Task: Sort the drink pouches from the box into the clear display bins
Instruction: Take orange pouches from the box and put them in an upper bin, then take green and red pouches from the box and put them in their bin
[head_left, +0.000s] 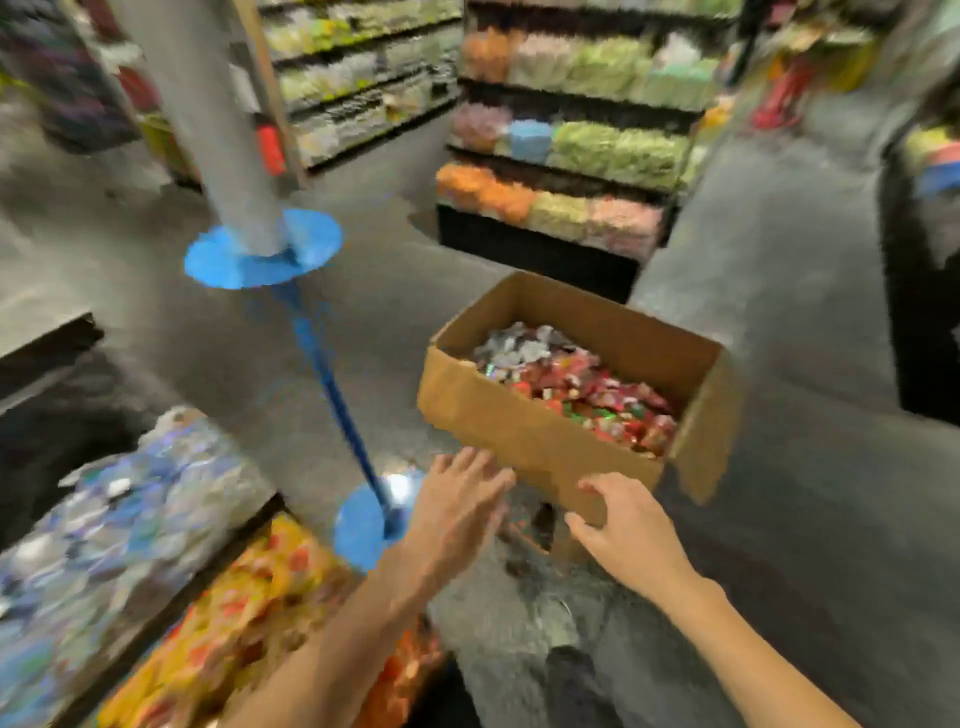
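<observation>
Left hand (457, 499) spread, right hand (618, 525) loosely curved, both at near wall of box (519, 426), drink pouches (582, 384) inside beyond

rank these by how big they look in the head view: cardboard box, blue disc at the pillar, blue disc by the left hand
1. cardboard box
2. blue disc at the pillar
3. blue disc by the left hand, which looks smallest, but the left hand hides part of it, so its full size is unsure

1 box (519, 431), pouches (587, 384) inside too many to count; 2 hands at its near side, left hand (457, 504) + right hand (623, 530); 2 bins (119, 519) to its left.
</observation>
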